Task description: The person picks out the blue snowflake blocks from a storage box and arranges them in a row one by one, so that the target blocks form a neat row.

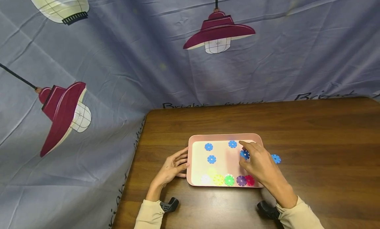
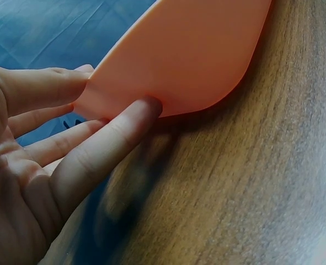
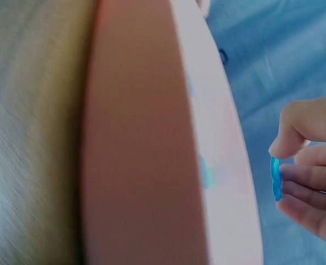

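A pink rectangular tray (image 1: 225, 137) lies on the wooden table, and several flat, notched plastic discs lie in it. Thumb and fingertips of my left hand (image 1: 171, 168) touch the tray's left outer wall, fingers mostly straight. Above the tray's right half, my right hand (image 1: 259, 161) pinches a blue notched disc (image 3: 276, 179) by its edges, between thumb and fingers. Inside the tray, blue discs (image 1: 211, 159) sit toward the left and back. Along the front wall are a yellow disc (image 1: 218, 180), a green disc (image 1: 229, 180), a purple disc (image 1: 241, 180) and a red disc (image 1: 249, 180).
One more blue disc (image 1: 275, 158) is outside the tray, on the table (image 1: 326, 150) right of my right hand. Whitish and pale yellow discs near the tray's front left are washed out by glare. A grey-blue curtain (image 1: 133, 57) with printed lamps hangs behind and left.
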Demonstrator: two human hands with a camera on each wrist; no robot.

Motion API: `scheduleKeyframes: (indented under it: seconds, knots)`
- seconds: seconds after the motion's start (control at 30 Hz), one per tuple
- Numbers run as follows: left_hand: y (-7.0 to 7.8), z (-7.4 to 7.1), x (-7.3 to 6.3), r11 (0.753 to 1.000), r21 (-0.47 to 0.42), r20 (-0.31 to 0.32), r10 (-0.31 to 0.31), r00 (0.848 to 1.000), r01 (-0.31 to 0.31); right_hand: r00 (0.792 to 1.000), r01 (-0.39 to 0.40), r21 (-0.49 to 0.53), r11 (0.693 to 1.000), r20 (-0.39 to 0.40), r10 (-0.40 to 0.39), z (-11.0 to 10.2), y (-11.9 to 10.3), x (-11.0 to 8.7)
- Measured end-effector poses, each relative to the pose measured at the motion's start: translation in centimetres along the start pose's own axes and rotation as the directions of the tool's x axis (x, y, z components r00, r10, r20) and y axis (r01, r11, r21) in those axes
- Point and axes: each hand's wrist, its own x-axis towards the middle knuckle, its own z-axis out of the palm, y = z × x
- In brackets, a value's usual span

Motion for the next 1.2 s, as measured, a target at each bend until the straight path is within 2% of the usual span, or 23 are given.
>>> scheduleKeyframes:
  seconds: [0.2, 0.4, 0.8, 1.0, 1.2]
  knots:
    - [0.2, 0.0, -0.1, 1.0, 0.012, -0.016, -0.012, 1.0, 0.012, 0.998, -0.048, -0.029, 0.998, -0.028, 0.047, -2.0, 0.8, 0.2]
    - [0.1, 0.1, -0.2, 1.0, 0.012, -0.023, -0.023, 0.999, 0.023, 0.996, -0.083, -0.035, 0.996, -0.04, 0.082, -3.0, 2.0, -0.4]
    - [0.0, 0.1, -0.4, 0.999, 0.026, -0.033, -0.028, 0.999, 0.029, 0.984, -0.131, -0.059, 0.99, -0.132, 0.122, -5.6, 6.2, -1.8]
    - [0.0, 0.2, -0.3, 0.999, 0.014, -0.033, -0.035, 0.999, 0.035, 0.977, -0.186, -0.088, 0.979, -0.124, 0.175, -6.9, 7.9, -2.6]
    - [0.0, 0.3, -0.1, 1.0, 0.022, -0.023, -0.021, 1.0, 0.021, 0.972, -0.223, -0.098, 0.97, -0.095, 0.214, -7.1, 9.2, -3.4]
